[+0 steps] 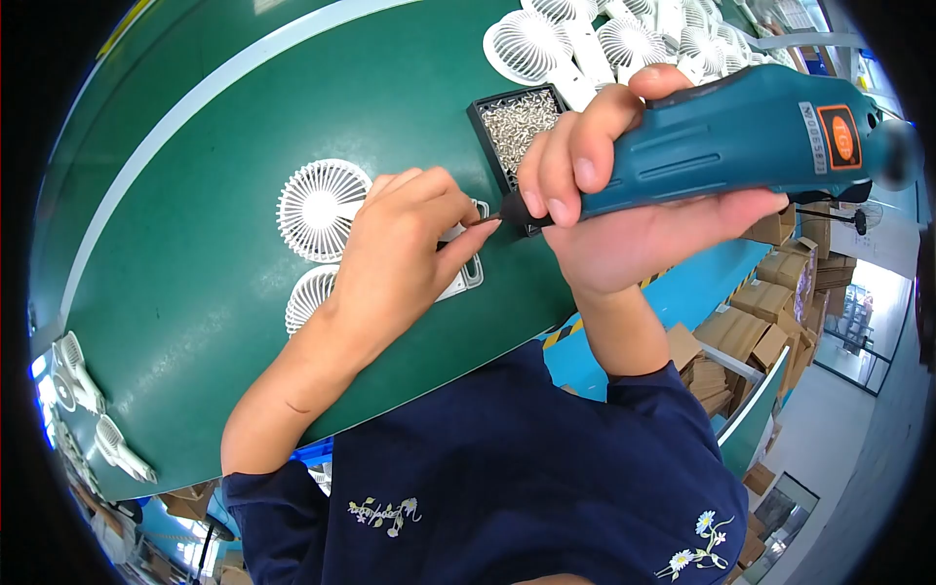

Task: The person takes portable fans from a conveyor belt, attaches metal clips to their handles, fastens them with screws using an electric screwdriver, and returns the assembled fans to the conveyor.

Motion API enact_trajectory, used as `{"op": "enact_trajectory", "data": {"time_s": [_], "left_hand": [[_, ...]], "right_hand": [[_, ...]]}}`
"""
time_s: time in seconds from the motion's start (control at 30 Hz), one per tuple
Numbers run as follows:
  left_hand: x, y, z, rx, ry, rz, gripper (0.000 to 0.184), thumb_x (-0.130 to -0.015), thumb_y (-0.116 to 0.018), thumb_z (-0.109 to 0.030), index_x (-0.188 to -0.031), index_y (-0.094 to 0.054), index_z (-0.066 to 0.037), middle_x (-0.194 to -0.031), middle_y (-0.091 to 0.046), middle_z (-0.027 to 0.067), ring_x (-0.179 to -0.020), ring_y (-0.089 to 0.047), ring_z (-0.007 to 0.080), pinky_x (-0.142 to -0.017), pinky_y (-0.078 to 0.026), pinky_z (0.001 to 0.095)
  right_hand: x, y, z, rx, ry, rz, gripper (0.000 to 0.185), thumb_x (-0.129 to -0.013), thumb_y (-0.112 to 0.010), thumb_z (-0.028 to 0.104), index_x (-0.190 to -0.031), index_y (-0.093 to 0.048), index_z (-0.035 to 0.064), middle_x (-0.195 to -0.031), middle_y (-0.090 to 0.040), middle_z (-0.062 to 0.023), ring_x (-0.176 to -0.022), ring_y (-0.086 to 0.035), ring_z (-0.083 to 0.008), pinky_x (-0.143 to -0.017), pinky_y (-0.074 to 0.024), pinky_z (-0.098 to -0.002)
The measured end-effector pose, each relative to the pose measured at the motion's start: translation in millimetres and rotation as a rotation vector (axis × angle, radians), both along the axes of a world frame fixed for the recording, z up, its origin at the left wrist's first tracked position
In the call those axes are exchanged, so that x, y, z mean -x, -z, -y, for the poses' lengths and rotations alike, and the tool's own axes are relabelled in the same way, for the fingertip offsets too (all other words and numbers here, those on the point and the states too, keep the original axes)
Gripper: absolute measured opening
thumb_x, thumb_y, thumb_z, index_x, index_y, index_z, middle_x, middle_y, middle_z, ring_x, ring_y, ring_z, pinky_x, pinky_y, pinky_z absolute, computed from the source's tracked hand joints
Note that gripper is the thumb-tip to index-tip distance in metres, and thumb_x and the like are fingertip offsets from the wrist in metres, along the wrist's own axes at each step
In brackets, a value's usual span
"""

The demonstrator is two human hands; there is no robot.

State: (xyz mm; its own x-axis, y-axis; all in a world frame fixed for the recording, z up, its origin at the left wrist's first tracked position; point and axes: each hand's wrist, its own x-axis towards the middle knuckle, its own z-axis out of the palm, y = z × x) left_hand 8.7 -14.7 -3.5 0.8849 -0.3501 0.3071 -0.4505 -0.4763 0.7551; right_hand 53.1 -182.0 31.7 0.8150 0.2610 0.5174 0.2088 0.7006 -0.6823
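Note:
My right hand point(609, 210) is wrapped around a teal electric screwdriver point(702, 146), held almost level with its black nose and thin bit pointing left. My left hand point(405, 229) is closed in a pinch at the tip of the bit; whatever sits between thumb and forefinger is too small to make out. Under and beside the left hand lie two white handheld fan pieces, an upper fan point(320, 210) and a lower fan point(312, 295) with round slatted heads. Their handles are largely hidden by the hand. A black tray point(478, 122) of small silver screws point(520, 127) stands just behind the screwdriver's nose.
Many white fans point(629, 44) are piled at the far right of the green table point(214, 195). Several more fans point(117, 448) lie along its left end. Cardboard boxes point(741, 331) are stacked on the right beyond the table edge.

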Motion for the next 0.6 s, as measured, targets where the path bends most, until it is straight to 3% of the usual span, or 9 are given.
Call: {"op": "enact_trajectory", "data": {"time_s": [0.33, 0.6], "left_hand": [[1.1, -2.8, -0.8, -0.036, 0.043, 0.007, 0.017, -0.07, -0.078, -0.011, -0.072, -0.063, -0.003, -0.069, -0.056, 0.0045, -0.067, -0.055, 0.023, -0.069, -0.038, 0.0334], [1.4, -4.3, -2.4, -0.113, 0.102, 0.027, 0.014, -0.072, -0.074, -0.011, -0.077, -0.062, -0.006, -0.075, -0.052, 0.0035, -0.073, -0.054, 0.0211, -0.076, -0.039, 0.0349]], "right_hand": [[-0.1, 3.8, 6.8, -0.048, -0.049, -0.086, 0.093, -0.078, -0.032, 0.086, -0.13, -0.045, 0.0101, -0.075, -0.053, -0.0056, -0.05, -0.049, -0.016, -0.046, -0.0418, -0.0314], [10.8, 6.1, 6.5, -0.037, -0.038, 0.046, 0.095, -0.075, -0.04, 0.086, -0.131, -0.045, 0.0092, -0.074, -0.055, -0.0075, -0.051, -0.052, -0.0179, -0.046, -0.0444, -0.0336]]}}
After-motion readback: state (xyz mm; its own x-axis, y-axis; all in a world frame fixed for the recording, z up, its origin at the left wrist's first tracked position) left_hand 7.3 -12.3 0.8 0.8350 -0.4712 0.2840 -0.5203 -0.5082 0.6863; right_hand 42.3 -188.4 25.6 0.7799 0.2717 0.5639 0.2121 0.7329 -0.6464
